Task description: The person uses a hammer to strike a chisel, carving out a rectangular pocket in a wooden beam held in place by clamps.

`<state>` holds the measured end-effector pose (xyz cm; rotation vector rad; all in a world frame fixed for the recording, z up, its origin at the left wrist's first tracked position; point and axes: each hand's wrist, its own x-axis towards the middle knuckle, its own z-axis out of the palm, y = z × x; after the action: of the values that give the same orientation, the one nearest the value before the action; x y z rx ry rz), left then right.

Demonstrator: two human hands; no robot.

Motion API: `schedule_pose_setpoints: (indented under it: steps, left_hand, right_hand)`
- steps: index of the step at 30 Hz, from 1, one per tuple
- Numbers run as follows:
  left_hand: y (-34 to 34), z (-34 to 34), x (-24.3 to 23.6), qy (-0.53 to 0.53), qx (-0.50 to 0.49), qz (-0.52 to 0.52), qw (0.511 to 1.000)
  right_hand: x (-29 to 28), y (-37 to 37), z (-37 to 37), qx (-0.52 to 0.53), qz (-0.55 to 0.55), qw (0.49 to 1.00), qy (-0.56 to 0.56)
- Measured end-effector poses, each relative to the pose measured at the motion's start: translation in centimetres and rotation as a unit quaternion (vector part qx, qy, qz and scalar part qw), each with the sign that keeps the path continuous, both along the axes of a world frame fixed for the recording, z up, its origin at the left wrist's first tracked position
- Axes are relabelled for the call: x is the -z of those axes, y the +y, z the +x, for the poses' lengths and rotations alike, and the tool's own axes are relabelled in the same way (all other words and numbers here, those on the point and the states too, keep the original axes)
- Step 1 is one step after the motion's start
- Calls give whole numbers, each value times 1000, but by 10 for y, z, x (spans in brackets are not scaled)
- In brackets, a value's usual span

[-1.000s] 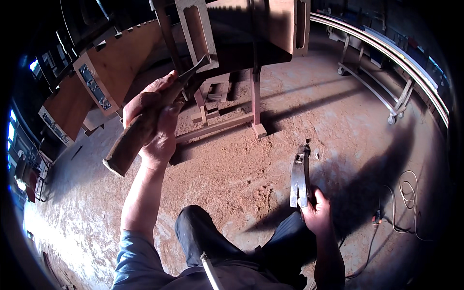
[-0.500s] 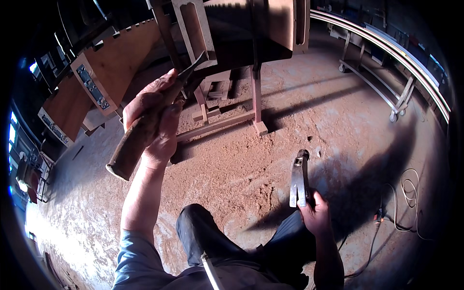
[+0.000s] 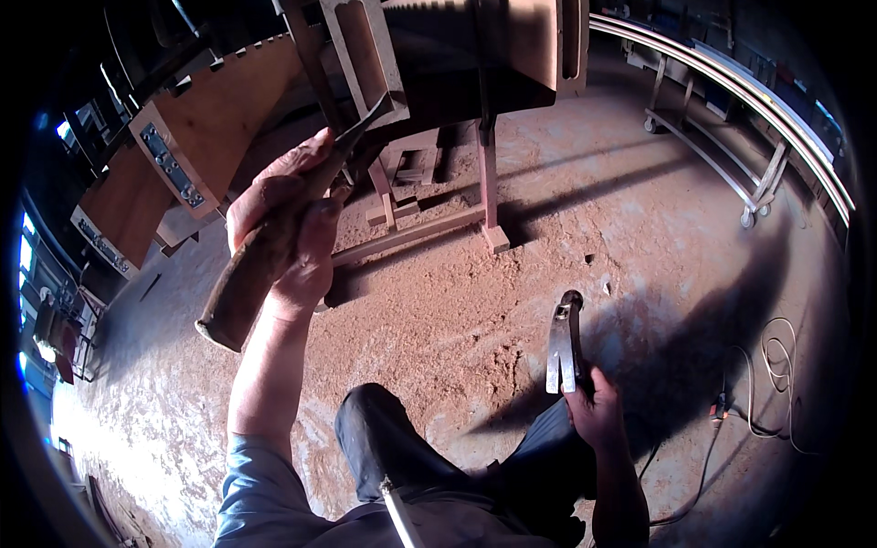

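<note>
Chisel [image 3: 274,247] in left hand [image 3: 283,219], hammer [image 3: 565,342] in right hand [image 3: 598,411]

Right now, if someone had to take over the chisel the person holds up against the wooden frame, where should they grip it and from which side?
Probably by the thick wooden handle of the chisel, near its free butt end at lower left. The left hand wraps the upper handle, and the thin metal blade points up-right at the wooden frame. Come from below-left, away from the blade.

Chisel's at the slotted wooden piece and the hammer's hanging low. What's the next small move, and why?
Probably raise the hammer toward the chisel butt. The left hand holds the tip against the slotted wooden piece, while the right hand keeps the hammer low, far from the handle.
</note>
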<state>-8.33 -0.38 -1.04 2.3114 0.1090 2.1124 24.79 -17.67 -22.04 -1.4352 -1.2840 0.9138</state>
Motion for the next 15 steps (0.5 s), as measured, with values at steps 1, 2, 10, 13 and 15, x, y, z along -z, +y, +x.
schedule_pose_setpoints:
  steps: [1, 2, 10, 13, 15]
  left_hand:
    - [-1, 0, 0, 2, -9, 1, 1000]
    - [0, 0, 0, 5, -14, 4, 1000]
    - [10, -4, 13, 59, -34, 49, 996]
    - [11, -5, 16, 61, -35, 62, 996]
    - [11, -4, 17, 44, -21, 63, 997]
  right_hand:
    - [1, 0, -1, 1, -1, 1000, 7]
    - [2, 0, -1, 1, -2, 1000, 14]
    - [0, 2, -5, -14, 1, 1000, 14]
    - [0, 2, -6, -20, 0, 999, 25]
    - [0, 2, -8, -26, 2, 999, 34]
